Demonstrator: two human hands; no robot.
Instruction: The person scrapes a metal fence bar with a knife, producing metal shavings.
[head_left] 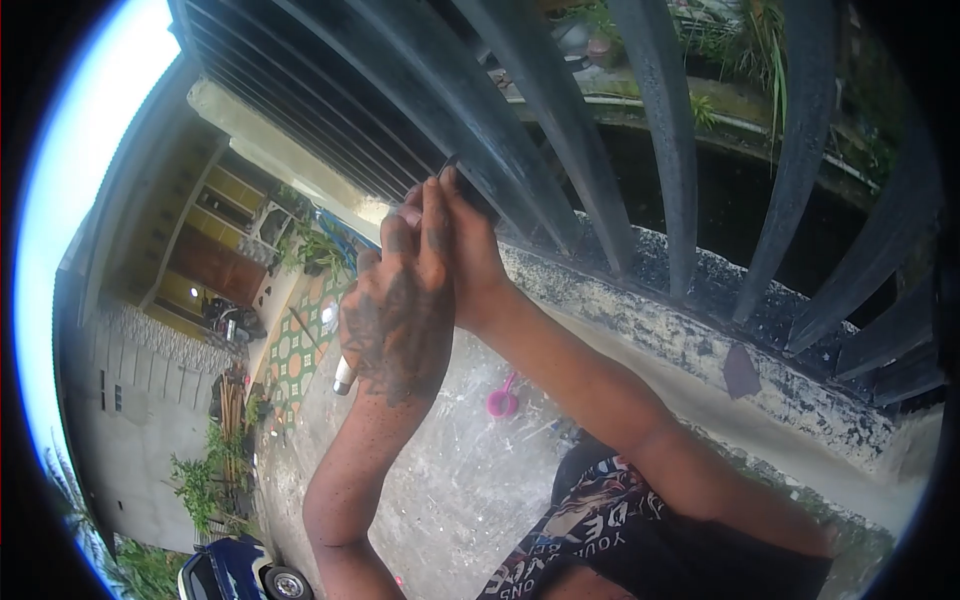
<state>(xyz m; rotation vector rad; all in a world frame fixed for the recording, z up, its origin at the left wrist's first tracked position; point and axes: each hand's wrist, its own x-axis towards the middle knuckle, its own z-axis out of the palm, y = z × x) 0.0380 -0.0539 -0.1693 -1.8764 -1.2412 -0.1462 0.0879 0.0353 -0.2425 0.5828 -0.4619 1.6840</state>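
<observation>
My left hand (400, 315) is raised in front of a black metal fence bar (500, 150). Dark paint smears its back, and its fingers are closed around a tool whose white handle (344, 377) pokes out below the palm. My right hand (475, 255) reaches in from the right, just behind the left, with its fingertips up against the same bar. A small dark edge (450, 162) shows at those fingertips. The left hand hides most of the right hand's grip. Both forearms are speckled with paint.
The black bars (670, 150) stand on a concrete ledge (690, 340) blotched with black paint. On the concrete ground lies a pink object (502, 401). Farther off are a motorbike (235, 320), a patterned tiled porch, plants and a blue car (240, 580).
</observation>
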